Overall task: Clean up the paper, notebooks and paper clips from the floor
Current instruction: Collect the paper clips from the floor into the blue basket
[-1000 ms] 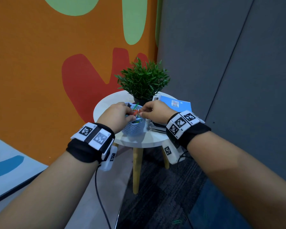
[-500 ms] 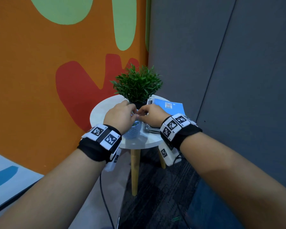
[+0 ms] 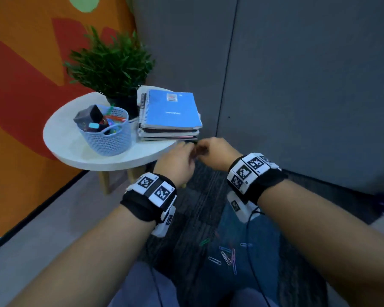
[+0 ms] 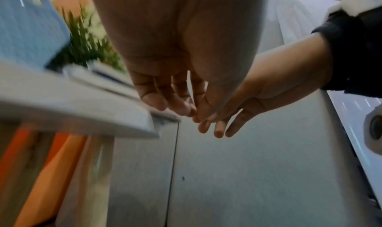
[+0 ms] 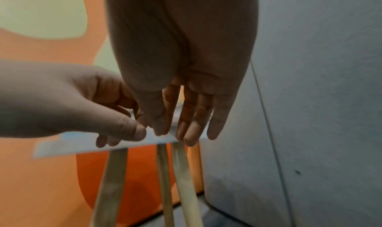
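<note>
Several coloured paper clips lie scattered on the dark carpet between my forearms. A stack of notebooks, the top one blue, rests on the round white table. Beside it stands a pale blue basket holding clips and small dark items. My left hand and right hand hang close together just off the table's near right edge, fingertips almost touching. In the left wrist view the left fingers are relaxed and hold nothing. The right fingers point down, straight and empty.
A potted green plant stands at the back of the table. Grey partition panels close off the right side, and an orange wall the left. The table's wooden legs stand just beyond my hands. Cables trail over the carpet.
Both hands have left the basket and moved right and down, off the table's edge. The head view has tilted down, so the paper clips on the floor now show.
</note>
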{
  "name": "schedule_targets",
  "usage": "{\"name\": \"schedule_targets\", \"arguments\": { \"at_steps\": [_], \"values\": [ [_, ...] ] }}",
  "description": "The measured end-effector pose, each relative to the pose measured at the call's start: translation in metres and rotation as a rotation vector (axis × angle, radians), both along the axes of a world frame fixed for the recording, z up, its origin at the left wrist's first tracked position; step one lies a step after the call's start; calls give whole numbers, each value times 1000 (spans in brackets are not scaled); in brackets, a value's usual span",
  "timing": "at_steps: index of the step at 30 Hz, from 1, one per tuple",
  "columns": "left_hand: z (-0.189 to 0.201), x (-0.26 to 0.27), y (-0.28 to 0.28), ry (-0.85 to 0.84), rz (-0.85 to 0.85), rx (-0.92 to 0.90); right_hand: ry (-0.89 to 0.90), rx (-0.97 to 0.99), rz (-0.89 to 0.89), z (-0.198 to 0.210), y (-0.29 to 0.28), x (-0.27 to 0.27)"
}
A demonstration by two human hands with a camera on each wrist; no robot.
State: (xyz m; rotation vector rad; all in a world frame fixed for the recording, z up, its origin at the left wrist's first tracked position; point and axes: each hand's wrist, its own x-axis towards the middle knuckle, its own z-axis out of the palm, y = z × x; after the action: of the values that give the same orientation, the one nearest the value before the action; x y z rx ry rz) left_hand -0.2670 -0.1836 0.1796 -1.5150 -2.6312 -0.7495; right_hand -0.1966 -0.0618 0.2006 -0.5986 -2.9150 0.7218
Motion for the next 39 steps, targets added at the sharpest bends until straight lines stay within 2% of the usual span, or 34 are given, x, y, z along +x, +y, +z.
{"name": "schedule_targets", "arguments": {
  "at_steps": [4, 9, 14, 20, 25, 30, 35, 39],
  "values": [
    [-71, 22, 30, -60, -68, -127, -164, 0, -35, -60, 30, 37],
    [-154, 43, 61, -200, -99, -275, -289, 21, -56, -139, 59, 67],
    [-226, 54, 69, -348, -68, -468, -472, -16, -20, -214, 87, 91],
    [-299, 58, 61, -423, -56, -640, -668, -93, 55, -301, 111, 103],
    [-342, 71, 64, -480, -57, -736, -705, -102, 143, -353, 127, 100],
    [-373, 87, 80, -483, -70, -757, -810, -98, 184, -384, 134, 95],
    [-388, 104, 90, -413, -108, -809, -763, -112, 204, -401, 135, 108],
    [-387, 117, 87, -430, -101, -789, -663, -108, 190, -413, 127, 125]
  ]
}}
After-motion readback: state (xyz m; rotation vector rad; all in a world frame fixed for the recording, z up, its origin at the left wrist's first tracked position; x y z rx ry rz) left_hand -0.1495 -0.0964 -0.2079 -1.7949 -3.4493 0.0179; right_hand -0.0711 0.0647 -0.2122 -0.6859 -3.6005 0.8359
